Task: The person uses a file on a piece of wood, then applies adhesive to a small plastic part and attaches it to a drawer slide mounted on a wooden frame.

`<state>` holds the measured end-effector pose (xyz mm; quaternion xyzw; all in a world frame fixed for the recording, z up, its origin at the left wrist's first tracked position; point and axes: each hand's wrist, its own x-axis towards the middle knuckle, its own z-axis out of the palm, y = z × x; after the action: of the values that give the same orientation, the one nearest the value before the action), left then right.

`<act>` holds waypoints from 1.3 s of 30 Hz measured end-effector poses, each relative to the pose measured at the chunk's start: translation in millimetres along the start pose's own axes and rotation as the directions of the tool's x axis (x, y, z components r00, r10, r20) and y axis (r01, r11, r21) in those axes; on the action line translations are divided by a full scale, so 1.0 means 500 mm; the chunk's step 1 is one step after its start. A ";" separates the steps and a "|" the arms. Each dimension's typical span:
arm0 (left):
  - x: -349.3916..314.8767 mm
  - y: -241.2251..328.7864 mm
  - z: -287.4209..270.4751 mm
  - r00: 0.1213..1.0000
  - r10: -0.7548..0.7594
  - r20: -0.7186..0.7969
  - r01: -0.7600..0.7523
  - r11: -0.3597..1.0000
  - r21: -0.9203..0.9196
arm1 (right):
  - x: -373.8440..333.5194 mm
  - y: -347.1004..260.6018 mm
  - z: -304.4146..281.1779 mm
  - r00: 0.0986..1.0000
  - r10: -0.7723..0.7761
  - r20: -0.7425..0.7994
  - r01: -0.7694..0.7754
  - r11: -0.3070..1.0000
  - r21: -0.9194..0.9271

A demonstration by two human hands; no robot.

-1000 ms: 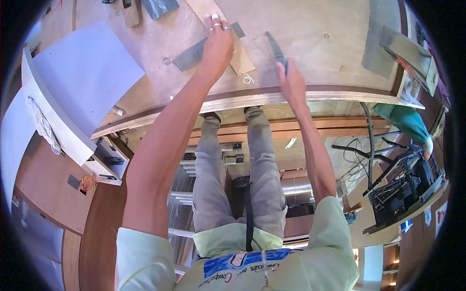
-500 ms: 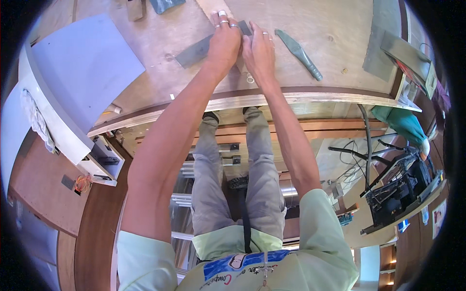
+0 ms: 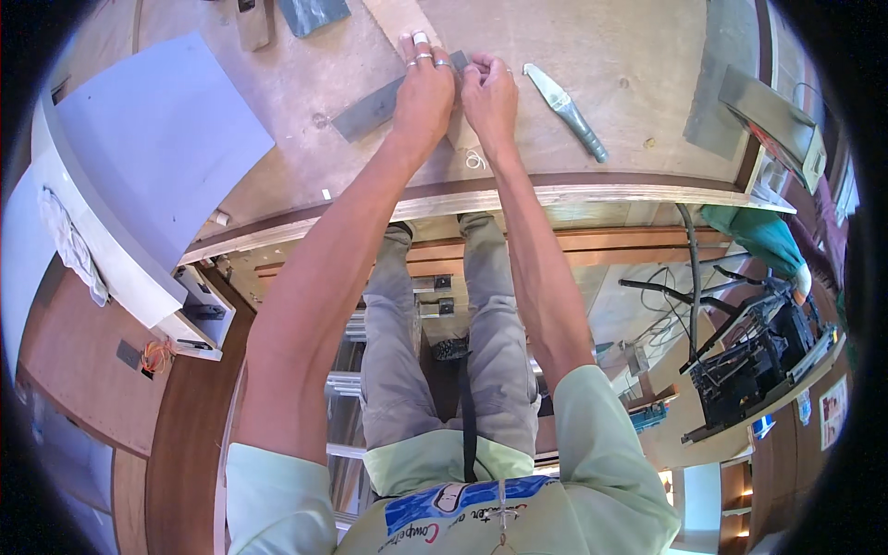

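Observation:
My left hand [image 3: 426, 97] is closed over a grey flat bar [image 3: 370, 109], holding it against the bench. The bar lies slantwise across a pale, thin strip [image 3: 396, 17], which shows beyond my fingers. Beside the bar's right end, my right hand [image 3: 490, 97] has its fingers curled into a pinch; whatever is between them is hidden. A thin white curl [image 3: 474, 160] rests below the hands, near the bench's front edge. Right of my right hand lies a knife-like tool [image 3: 566, 111] with a grey handle, its pale blade pointing away from me.
A large pale-blue sheet [image 3: 162, 139] covers the bench's left side. A wooden block [image 3: 254, 26] and a dark grey piece [image 3: 313, 14] sit at the far edge. A bent metal piece [image 3: 772, 120] is at the right. Black equipment [image 3: 754, 356] stands lower right.
My right hand's fingers have drawn in from stretched out to a curled pinch beside the bar's end. My left hand stays on the bar. The white curl shows more fully.

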<state>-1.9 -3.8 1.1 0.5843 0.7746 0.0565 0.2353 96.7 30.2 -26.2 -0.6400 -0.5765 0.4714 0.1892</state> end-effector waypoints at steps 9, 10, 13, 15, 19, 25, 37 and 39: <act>-0.001 0.000 0.008 1.000 -0.009 -0.009 0.009 0.999 0.037 | 0.026 0.026 0.014 0.999 0.031 -0.037 -0.031 0.999 -0.008; 0.000 0.001 0.008 1.000 -0.016 -0.001 0.016 1.000 0.026 | 0.028 0.027 0.013 0.999 0.036 -0.030 -0.037 0.999 -0.018; -0.001 0.002 0.006 1.000 -0.019 -0.004 0.019 0.999 0.028 | 0.025 0.021 0.014 0.995 0.054 -0.083 -0.052 0.998 0.035; -0.001 0.003 0.006 1.000 -0.017 -0.010 0.018 0.999 0.032 | 0.026 0.019 0.010 0.996 0.061 -0.065 -0.058 0.997 0.051; 0.002 0.003 0.005 0.999 -0.023 0.022 0.022 0.999 0.045 | 0.028 0.021 0.009 0.997 0.068 -0.030 -0.066 0.995 0.072; -0.006 -0.008 0.011 0.997 0.036 -0.062 -0.036 0.999 0.000 | 0.004 0.016 0.013 0.994 -0.092 -0.057 0.090 0.995 -0.032; -0.012 -0.038 0.041 0.993 0.039 -0.115 -0.040 0.999 -0.006 | -0.068 0.063 -0.039 0.977 -0.206 0.048 0.211 0.936 -0.280; -0.009 -0.056 0.032 0.999 0.024 -0.021 -0.026 0.995 -0.092 | -0.118 0.060 -0.034 0.957 -0.278 0.079 0.285 0.868 -0.407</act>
<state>-18.7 -19.5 -21.8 0.5820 0.7661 0.1009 0.2533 133.6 -26.6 -18.8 -0.5705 -0.7518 0.3116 0.1109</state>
